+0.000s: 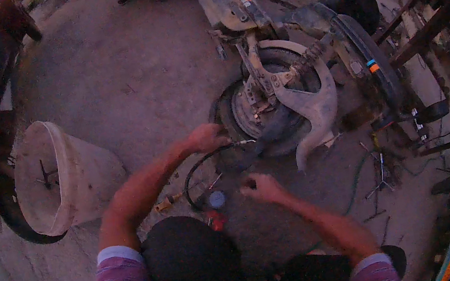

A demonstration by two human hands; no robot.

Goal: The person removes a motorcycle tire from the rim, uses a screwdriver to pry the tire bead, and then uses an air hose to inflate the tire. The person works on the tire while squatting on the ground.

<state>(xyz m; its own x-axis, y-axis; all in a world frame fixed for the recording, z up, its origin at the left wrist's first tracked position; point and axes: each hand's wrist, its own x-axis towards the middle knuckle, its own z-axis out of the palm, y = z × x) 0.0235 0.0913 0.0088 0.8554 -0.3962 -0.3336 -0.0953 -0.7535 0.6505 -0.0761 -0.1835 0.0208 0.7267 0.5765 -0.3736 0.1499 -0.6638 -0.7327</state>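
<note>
A motorcycle's rear wheel (244, 115) lies low in front of me, with a metal swingarm (313, 100) and a spring shock (311, 53) over it. My left hand (210, 138) is closed beside the tyre's near-left edge, fingers curled down; the dim light hides what they hold, if anything. Just below it curves a black hose (188, 184) with a bright metal end reaching toward the wheel. Nearer to me, my right hand (262, 187) has its fingers curled together, and their contents cannot be made out. Left of it sit a grey-blue round cap (217, 199) and a red object (216, 220).
A pale bucket (90, 162) lies tipped at the left, a dark T-shaped tool (47, 175) inside it. The motorcycle body (233, 4) extends far ahead. On the right are a three-armed wrench (383, 177) and a metal frame (421, 41). A yellowish-handled tool (165, 203) lies near my left forearm.
</note>
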